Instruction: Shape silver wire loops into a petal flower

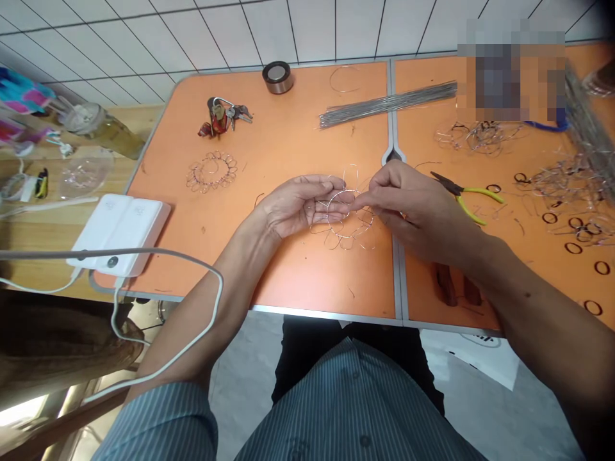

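A thin wire ring with loops around its rim, like a flower (353, 237), is held between my two hands above the orange table (307, 282). My left hand (307, 198) is turned palm up, its fingers reaching under the ring and its thumb near the ring's upper left edge. On the right side, my right hand (408, 198) pinches the wire between thumb and forefinger; the exact spot is partly hidden by the fingers. A similar looped wire ring (225, 168) lies to the left. Pliers with yellow handles (473, 190) rest just beyond my right hand.
A bundle of straight wires (384, 104) lies at the back, near a tape roll (277, 77) and keys (225, 115). Tangled wire (562, 182) and several small dark rings (573, 248) are at right. A white power bank (120, 230) sits left; its cable (218, 294) crosses my left forearm.
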`<state>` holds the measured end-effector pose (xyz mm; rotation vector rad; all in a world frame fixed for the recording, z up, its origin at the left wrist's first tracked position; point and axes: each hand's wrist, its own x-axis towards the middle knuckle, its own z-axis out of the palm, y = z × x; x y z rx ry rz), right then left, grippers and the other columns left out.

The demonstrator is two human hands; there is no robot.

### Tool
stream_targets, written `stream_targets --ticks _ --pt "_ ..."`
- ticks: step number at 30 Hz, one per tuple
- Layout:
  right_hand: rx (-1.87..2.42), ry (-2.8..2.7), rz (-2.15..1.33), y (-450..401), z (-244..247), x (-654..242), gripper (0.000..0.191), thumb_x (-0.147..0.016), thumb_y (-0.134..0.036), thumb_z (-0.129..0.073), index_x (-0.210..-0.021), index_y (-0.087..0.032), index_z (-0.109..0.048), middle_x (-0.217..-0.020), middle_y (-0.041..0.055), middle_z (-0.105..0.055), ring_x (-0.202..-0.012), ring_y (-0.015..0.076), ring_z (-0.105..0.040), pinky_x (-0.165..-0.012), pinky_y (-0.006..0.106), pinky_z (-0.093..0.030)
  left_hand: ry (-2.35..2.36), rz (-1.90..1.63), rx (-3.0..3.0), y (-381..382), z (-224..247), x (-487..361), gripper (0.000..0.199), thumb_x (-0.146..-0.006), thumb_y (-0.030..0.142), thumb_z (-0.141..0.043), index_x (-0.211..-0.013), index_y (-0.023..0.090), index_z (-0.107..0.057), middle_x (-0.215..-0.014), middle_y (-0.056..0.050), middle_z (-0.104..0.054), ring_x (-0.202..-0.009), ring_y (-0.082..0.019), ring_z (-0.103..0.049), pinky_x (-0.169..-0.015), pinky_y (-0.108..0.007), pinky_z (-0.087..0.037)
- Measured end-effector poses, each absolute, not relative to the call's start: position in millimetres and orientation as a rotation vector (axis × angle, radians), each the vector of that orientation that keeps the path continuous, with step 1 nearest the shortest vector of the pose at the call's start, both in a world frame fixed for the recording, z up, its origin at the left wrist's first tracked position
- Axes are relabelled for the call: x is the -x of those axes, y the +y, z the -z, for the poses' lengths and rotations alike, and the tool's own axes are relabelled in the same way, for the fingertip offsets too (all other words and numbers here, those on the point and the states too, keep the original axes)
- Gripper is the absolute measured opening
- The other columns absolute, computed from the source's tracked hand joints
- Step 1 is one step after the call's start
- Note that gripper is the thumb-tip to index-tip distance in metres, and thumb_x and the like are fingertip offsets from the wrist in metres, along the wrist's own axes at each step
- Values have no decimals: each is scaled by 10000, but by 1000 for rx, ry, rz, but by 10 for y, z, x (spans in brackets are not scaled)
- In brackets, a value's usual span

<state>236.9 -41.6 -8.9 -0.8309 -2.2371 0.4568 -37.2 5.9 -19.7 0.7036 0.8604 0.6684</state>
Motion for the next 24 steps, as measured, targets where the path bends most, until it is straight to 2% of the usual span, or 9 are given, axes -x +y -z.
stream_targets --ticks 7,15,19,24 --pt "844 -2277 -460 -407 42 -2381 427 -1119 -46 -563 -1252 -286 -890 -1083 58 -680 -966 219 -670 -751 346 -473 891 -672 -695 41 147 354 203 -1141 93 -664 -1060 94 -850 -997 -151 -916 -781 -199 -895 -794 -294 -738" --pt "902 -2252 -433 -367 81 -2437 397 -1038 -11 -557 -1059 -268 -859 -1077 57 -715 -970 220 -703 -785 362 -493 959 -697 -714 37 132 366 111 -1090 91 -740 -1082 85 -851 -1075 -181 -919 -802 -206 -892 -807 -316 -747" --pt "945 -2296 -382 -314 95 -2527 406 -1022 -5 -534 -1015 -246 -861 -1105 81 -738 -980 240 -724 -800 388 -502 992 -697 -742 28 119 359 139 -1099 99 -711 -1069 91 -846 -1101 -189 -921 -842 -216 -904 -806 -316 -750" --pt "1081 -2334 -378 -298 97 -2563 395 -964 11 -570 -953 -283 -834 -1102 65 -787 -967 263 -740 -809 409 -520 1000 -692 -756 16 80 338 184 -1112 90 -671 -1032 101 -837 -1077 -172 -918 -817 -190 -886 -798 -301 -744"
